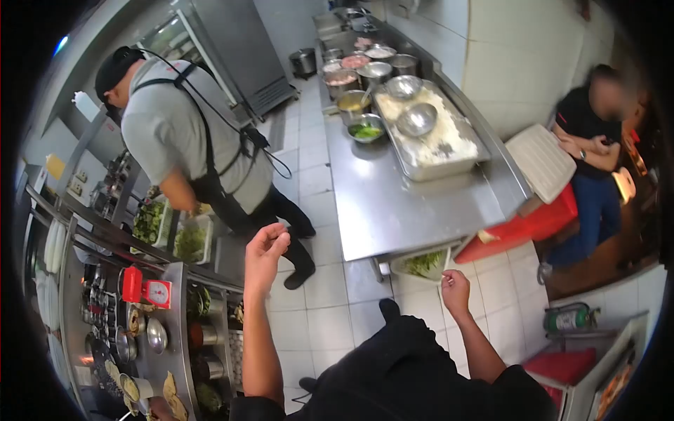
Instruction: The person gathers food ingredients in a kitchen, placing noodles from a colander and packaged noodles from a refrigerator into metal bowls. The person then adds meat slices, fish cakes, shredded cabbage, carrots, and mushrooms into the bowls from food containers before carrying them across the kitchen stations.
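Note:
My left hand (264, 251) is raised in front of me, fingers curled in and thumb against them, over the tiled floor beside a co-worker's leg. Whatever it may hold is too small to make out. Lower and to the right, my right hand (456, 289) is closed, its fingers bent into the palm; its contents, if any, are hidden. It is nearest to a tub of green leaves (423, 265) under the steel table (379, 217). On that table stand a deep tray of white food (449, 133) with metal bowls (417, 119) on it, and a bowl of chopped greens (365, 128).
A co-worker in a grey shirt (165, 119) bends over tubs of leaves (189, 242) at left. A red kitchen scale (147, 289) sits on the left counter. At right are a red cooler (526, 224), a seated person (593, 133) and a green fire extinguisher (570, 319).

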`<action>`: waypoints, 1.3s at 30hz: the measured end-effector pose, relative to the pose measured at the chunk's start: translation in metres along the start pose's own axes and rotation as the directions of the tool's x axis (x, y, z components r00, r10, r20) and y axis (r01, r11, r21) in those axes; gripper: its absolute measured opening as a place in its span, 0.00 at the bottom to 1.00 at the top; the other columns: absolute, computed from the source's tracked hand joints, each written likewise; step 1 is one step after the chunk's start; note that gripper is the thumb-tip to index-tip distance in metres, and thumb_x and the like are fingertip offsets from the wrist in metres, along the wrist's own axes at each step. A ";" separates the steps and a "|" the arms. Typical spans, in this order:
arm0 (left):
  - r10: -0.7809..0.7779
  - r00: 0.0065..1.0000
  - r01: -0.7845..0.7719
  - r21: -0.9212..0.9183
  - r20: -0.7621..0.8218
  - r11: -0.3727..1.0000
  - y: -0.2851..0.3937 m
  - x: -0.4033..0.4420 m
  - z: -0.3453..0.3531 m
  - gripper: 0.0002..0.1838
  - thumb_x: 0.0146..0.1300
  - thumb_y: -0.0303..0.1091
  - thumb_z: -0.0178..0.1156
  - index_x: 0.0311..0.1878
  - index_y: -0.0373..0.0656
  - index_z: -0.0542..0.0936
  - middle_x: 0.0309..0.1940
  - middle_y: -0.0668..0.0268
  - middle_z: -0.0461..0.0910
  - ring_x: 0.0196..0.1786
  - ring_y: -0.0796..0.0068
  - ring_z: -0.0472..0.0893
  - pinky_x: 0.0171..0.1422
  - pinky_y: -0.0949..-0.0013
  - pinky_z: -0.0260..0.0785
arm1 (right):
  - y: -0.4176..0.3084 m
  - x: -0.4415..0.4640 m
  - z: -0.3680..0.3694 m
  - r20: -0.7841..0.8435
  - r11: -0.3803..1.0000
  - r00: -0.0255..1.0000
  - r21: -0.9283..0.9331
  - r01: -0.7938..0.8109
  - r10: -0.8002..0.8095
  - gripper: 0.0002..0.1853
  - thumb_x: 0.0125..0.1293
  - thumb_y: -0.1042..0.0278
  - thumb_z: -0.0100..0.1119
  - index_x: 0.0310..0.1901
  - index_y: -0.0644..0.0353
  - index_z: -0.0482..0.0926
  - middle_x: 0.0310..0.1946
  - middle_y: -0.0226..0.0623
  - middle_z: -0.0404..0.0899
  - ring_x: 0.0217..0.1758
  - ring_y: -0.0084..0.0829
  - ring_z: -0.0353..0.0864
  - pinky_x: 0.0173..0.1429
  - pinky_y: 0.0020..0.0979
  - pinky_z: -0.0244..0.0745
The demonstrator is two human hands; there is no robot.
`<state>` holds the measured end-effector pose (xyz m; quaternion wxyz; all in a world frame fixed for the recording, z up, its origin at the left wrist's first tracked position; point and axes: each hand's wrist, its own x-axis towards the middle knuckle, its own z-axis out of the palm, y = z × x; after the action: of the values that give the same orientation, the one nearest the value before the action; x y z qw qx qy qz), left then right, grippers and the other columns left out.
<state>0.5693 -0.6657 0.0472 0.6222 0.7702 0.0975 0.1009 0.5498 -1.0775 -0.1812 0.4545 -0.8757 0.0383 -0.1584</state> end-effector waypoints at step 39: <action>-0.031 0.999 0.028 0.078 0.037 0.997 -0.015 0.336 -0.175 0.21 0.60 0.20 0.60 0.57 0.38 0.73 0.56 0.58 0.77 0.54 0.71 0.78 0.57 0.70 0.69 | -0.233 0.304 0.409 -0.029 0.967 0.992 0.227 -0.113 0.123 0.08 0.59 0.76 0.58 0.40 0.63 0.81 0.34 0.44 0.81 0.34 0.37 0.82 0.39 0.32 0.78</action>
<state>0.8433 -0.4052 0.0797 0.5952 0.7939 0.1008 0.0731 0.9475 -0.6846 -0.1386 0.5586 -0.8111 0.0819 -0.1530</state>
